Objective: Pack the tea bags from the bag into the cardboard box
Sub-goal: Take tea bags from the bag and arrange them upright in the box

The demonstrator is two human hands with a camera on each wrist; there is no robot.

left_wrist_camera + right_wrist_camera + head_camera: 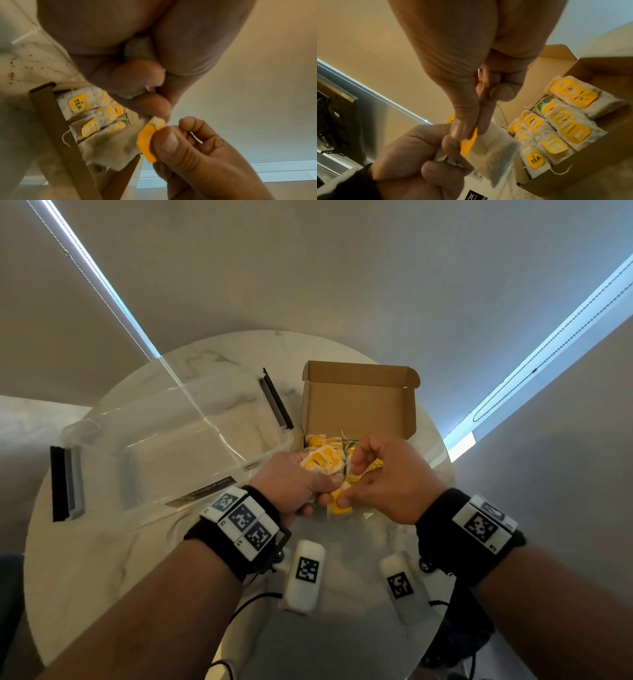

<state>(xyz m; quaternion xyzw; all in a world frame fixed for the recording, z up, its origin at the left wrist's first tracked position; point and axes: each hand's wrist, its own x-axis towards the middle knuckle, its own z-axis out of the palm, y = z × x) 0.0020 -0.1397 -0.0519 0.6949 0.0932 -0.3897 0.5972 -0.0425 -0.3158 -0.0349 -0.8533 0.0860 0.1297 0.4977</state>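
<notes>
An open cardboard box (356, 402) stands on the table behind my hands, its lid flap upright. Several tea bags (556, 129) with yellow tags lie in rows inside it. My left hand (294, 484) grips a bundle of tea bags (322, 463) just in front of the box. My right hand (376, 477) pinches the yellow tag (145, 142) of one tea bag (491, 152) between thumb and forefinger, right at the left hand's fingers. That bag's paper pouch hangs over the box's near corner (56, 121). Whether a plastic bag wraps the bundle is unclear.
A large clear plastic bin (178, 433) with dark clips lies tilted at the left of the round marble table (102, 559). Two white marker blocks (305, 573) (400, 583) hang under my wrists. Dark cables run off the table's near edge.
</notes>
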